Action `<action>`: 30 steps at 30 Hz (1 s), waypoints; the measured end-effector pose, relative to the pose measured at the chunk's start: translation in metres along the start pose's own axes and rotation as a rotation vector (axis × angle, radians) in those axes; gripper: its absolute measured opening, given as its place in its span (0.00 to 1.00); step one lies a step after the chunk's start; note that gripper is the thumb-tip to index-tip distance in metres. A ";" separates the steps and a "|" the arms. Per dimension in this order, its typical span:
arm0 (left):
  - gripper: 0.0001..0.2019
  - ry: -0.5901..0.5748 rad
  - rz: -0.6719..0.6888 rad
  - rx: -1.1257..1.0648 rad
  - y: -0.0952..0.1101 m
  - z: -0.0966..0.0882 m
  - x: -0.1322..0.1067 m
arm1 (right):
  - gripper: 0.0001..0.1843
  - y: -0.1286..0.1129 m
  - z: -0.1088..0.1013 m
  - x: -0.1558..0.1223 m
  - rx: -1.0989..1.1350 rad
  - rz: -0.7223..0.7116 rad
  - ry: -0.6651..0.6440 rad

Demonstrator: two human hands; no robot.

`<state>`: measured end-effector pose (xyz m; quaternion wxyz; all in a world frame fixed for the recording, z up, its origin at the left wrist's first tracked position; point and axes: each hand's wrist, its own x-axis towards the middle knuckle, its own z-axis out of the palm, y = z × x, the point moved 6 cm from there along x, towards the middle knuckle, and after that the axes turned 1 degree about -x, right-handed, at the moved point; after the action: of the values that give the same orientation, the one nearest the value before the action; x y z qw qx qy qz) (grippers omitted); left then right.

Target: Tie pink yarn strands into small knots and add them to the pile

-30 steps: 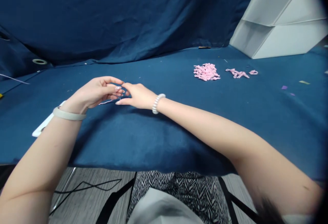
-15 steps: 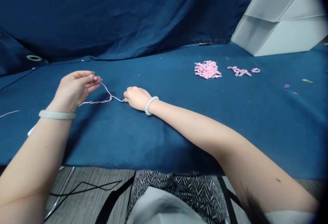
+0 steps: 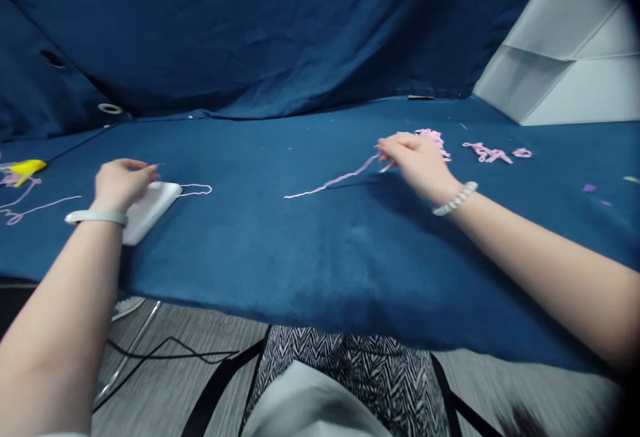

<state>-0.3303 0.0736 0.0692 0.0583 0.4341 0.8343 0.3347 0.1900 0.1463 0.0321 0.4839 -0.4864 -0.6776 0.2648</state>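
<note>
My right hand pinches a pink cord, close to the pile of small pink knotted loops. From these fingers the cord slants down to the left, and its free end rests on the blue cloth. My left hand is closed at the fingertips, above a flat white object with rounded corners. Something thin and pale shows at those fingertips, too small to name. A loop of pink cord sticks out from the right side of the white object.
A few more pink loops lie right of the pile. At the far left are a yellow piece and loose pink cord. A white box-like structure stands at the back right, and purple scraps lie before it.
My right hand has moved far right, drawing its cord along, away from the other cord by my left hand. My left hand has shifted slightly left. The white object shows more now.
</note>
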 end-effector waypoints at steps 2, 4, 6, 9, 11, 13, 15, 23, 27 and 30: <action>0.22 0.037 0.036 0.156 0.016 -0.002 -0.018 | 0.15 0.009 -0.008 -0.001 0.049 0.012 0.024; 0.28 0.020 0.261 0.377 0.055 0.013 -0.045 | 0.14 0.010 -0.004 -0.004 0.070 0.013 -0.009; 0.30 -0.128 0.446 0.367 0.098 0.046 -0.080 | 0.11 0.001 0.005 -0.009 0.044 -0.020 -0.062; 0.29 -0.423 0.789 0.057 0.171 0.104 -0.146 | 0.09 -0.030 0.016 -0.024 -0.129 -0.281 -0.111; 0.33 -0.668 0.901 -0.361 0.208 0.134 -0.188 | 0.10 -0.049 0.021 -0.038 -0.265 -0.476 -0.133; 0.33 -0.912 0.911 -0.667 0.231 0.157 -0.220 | 0.11 -0.058 0.018 -0.048 -0.324 -0.556 -0.123; 0.30 -0.979 0.858 -0.719 0.240 0.172 -0.235 | 0.11 -0.058 0.010 -0.051 -0.326 -0.536 -0.076; 0.14 -1.014 0.652 -0.558 0.230 0.177 -0.210 | 0.18 0.011 -0.022 -0.022 0.123 0.029 0.092; 0.10 -1.119 0.529 -0.473 0.223 0.176 -0.181 | 0.18 0.032 -0.028 -0.016 0.244 0.159 0.192; 0.09 -1.172 0.480 -0.299 0.217 0.169 -0.158 | 0.17 0.037 -0.039 -0.015 0.306 0.205 0.302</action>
<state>-0.0185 0.1251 0.0402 0.4873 0.7062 0.4885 0.1587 0.2412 0.1428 0.0106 0.6186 -0.5076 -0.4965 0.3364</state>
